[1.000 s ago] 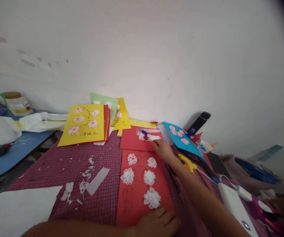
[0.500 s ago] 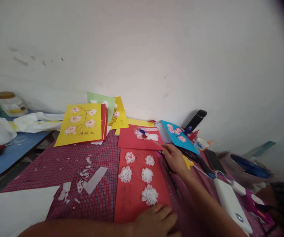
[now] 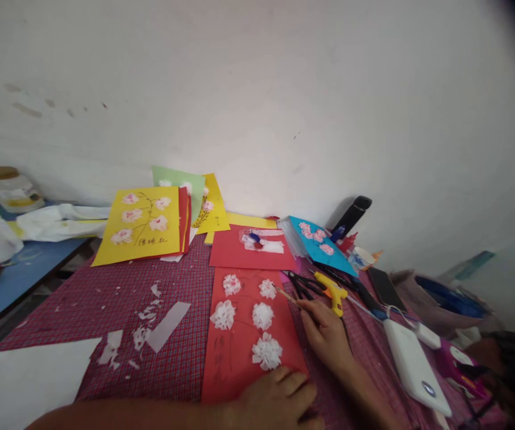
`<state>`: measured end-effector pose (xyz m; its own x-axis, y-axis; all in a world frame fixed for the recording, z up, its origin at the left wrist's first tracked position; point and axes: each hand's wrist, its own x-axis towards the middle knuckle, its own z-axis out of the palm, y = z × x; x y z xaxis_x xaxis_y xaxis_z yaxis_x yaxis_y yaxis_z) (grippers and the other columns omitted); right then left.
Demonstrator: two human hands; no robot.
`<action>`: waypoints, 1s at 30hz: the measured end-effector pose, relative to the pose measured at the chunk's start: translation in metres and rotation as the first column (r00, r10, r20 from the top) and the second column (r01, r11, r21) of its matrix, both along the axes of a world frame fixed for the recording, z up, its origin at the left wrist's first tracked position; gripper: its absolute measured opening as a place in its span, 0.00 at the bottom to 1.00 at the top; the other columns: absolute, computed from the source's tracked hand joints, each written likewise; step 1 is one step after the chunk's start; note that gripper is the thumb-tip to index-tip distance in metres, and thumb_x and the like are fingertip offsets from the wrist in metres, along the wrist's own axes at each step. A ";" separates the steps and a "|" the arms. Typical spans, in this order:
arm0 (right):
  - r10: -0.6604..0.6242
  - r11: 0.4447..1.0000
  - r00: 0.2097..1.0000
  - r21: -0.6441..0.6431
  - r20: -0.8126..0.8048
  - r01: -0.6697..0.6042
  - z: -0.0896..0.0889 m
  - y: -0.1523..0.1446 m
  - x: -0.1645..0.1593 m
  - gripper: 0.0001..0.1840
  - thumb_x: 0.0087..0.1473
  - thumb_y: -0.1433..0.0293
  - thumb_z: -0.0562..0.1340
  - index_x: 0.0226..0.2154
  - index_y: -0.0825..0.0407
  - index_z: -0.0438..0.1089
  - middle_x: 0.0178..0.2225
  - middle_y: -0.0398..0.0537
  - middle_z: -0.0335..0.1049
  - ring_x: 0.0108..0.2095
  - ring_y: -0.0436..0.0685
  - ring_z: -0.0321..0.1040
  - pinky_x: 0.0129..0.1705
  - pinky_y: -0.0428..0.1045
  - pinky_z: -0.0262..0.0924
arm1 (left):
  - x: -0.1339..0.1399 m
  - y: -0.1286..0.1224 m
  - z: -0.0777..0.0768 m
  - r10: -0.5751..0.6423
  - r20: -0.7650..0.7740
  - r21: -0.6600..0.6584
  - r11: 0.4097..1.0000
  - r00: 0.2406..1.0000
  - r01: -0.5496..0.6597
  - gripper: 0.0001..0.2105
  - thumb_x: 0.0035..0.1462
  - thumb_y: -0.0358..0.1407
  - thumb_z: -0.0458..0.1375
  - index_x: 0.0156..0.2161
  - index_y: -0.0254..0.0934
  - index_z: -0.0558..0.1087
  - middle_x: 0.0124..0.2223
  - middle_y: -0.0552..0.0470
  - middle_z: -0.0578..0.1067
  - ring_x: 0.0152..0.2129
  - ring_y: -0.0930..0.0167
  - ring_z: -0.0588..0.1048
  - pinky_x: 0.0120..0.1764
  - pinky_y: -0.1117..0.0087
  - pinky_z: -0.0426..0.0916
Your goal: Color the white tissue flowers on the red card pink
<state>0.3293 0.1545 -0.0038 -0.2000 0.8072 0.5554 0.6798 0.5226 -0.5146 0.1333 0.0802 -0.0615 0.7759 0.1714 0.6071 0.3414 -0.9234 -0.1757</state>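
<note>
My right hand [image 3: 326,334] is closed around a thin paintbrush [image 3: 287,294]. Its tip touches or hovers just over the upper right white paper flower [image 3: 267,289] on a red sheet [image 3: 244,352]. Several crinkled white flowers are on that sheet, with faint drawn stems and writing; the upper left one has pink marks. Across the sheet's lower right part lies my left hand [image 3: 279,394], fingers flat and slightly bent. Behind, a second red sheet [image 3: 225,251] carries white paper strips with blue and red paint [image 3: 256,240].
Finished flower cards, one yellow [image 3: 143,221] and one blue [image 3: 322,245], stand near the wall. To the right are a yellow glue gun [image 3: 334,292], black scissors [image 3: 304,283], a phone [image 3: 386,288] and a white power bank [image 3: 416,367]. Paper scraps [image 3: 143,334] litter the checked cloth [image 3: 167,376].
My right hand has drawn the brush back from the painted strips on the far red sheet, down to the upper right flower. The glue gun now shows fully. My left hand stays on the sheet.
</note>
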 end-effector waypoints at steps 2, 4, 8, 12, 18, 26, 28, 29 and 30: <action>0.004 1.000 1.000 0.007 0.012 -0.004 0.000 0.002 -0.001 0.11 0.65 0.70 0.59 0.44 0.48 0.78 0.40 0.49 0.82 0.41 0.59 0.79 0.45 0.52 0.74 | 0.001 0.001 -0.001 -0.002 0.017 0.013 1.000 1.000 0.002 0.12 0.71 0.43 0.54 0.55 0.45 0.72 0.52 0.50 0.78 0.45 0.65 0.78 0.43 0.66 0.68; 0.015 1.000 1.000 0.005 0.027 -0.015 0.002 0.004 -0.003 0.12 0.65 0.70 0.59 0.45 0.48 0.78 0.41 0.49 0.82 0.42 0.59 0.79 0.46 0.52 0.74 | 0.001 0.001 -0.002 -0.002 0.012 0.013 1.000 1.000 0.001 0.12 0.71 0.43 0.54 0.55 0.45 0.72 0.52 0.50 0.78 0.44 0.65 0.78 0.43 0.66 0.68; 0.049 0.999 0.998 -0.019 0.045 -0.048 0.008 0.007 -0.009 0.12 0.67 0.70 0.59 0.46 0.47 0.78 0.42 0.50 0.81 0.43 0.59 0.79 0.48 0.53 0.73 | 0.002 0.002 0.000 -0.001 0.017 0.012 1.000 1.000 0.001 0.11 0.70 0.42 0.55 0.54 0.45 0.72 0.51 0.50 0.78 0.43 0.66 0.78 0.43 0.66 0.68; 0.059 0.998 0.998 -0.037 0.029 -0.058 0.006 0.006 -0.012 0.12 0.68 0.70 0.58 0.47 0.47 0.77 0.42 0.52 0.81 0.43 0.60 0.79 0.48 0.55 0.73 | 0.003 0.001 0.001 -0.007 -0.036 -0.023 1.000 0.999 0.006 0.11 0.70 0.42 0.55 0.54 0.45 0.72 0.51 0.50 0.78 0.44 0.66 0.78 0.44 0.65 0.68; 0.101 0.994 0.994 -0.052 0.037 -0.099 0.005 0.003 -0.014 0.13 0.68 0.70 0.57 0.48 0.46 0.76 0.41 0.52 0.79 0.41 0.60 0.78 0.45 0.55 0.73 | 0.005 0.001 -0.006 -0.011 -0.001 -0.036 0.999 1.000 0.011 0.12 0.71 0.43 0.54 0.54 0.46 0.73 0.50 0.51 0.79 0.43 0.65 0.78 0.42 0.65 0.68; 0.109 0.993 0.987 -0.047 0.120 -0.104 0.013 0.005 -0.025 0.15 0.66 0.72 0.57 0.48 0.47 0.77 0.40 0.51 0.79 0.41 0.60 0.77 0.45 0.53 0.73 | 0.003 0.001 -0.003 -0.006 -0.101 -0.061 0.998 0.995 0.000 0.14 0.72 0.44 0.51 0.57 0.47 0.72 0.53 0.51 0.78 0.46 0.65 0.77 0.44 0.65 0.68; 0.119 0.993 0.985 -0.041 0.127 -0.115 0.012 0.004 -0.026 0.14 0.66 0.72 0.57 0.48 0.48 0.77 0.40 0.52 0.78 0.41 0.59 0.77 0.44 0.53 0.73 | 0.002 0.001 -0.002 -0.013 -0.092 -0.055 0.998 0.996 0.008 0.14 0.72 0.44 0.51 0.57 0.46 0.71 0.53 0.50 0.78 0.47 0.65 0.77 0.44 0.65 0.68; 0.132 0.991 0.983 -0.042 0.127 -0.127 0.011 0.003 -0.026 0.15 0.66 0.73 0.57 0.48 0.48 0.77 0.40 0.51 0.78 0.40 0.59 0.77 0.44 0.53 0.73 | 0.002 0.001 -0.002 -0.013 -0.091 -0.056 0.998 0.996 0.008 0.14 0.72 0.43 0.51 0.57 0.46 0.71 0.53 0.49 0.78 0.47 0.64 0.77 0.44 0.64 0.68; 0.146 0.989 0.981 -0.047 0.126 -0.141 0.011 0.003 -0.026 0.15 0.66 0.73 0.57 0.48 0.48 0.77 0.40 0.51 0.78 0.40 0.59 0.77 0.43 0.52 0.73 | 0.002 0.001 -0.001 -0.014 -0.089 -0.056 0.998 0.996 0.010 0.13 0.72 0.43 0.51 0.56 0.46 0.72 0.53 0.49 0.78 0.47 0.64 0.77 0.44 0.64 0.68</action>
<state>0.3030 0.1573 0.0071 -0.3829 0.7849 0.4872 0.6614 0.6011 -0.4486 0.1353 0.0815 -0.0628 0.8289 0.1932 0.5249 0.3154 -0.9365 -0.1535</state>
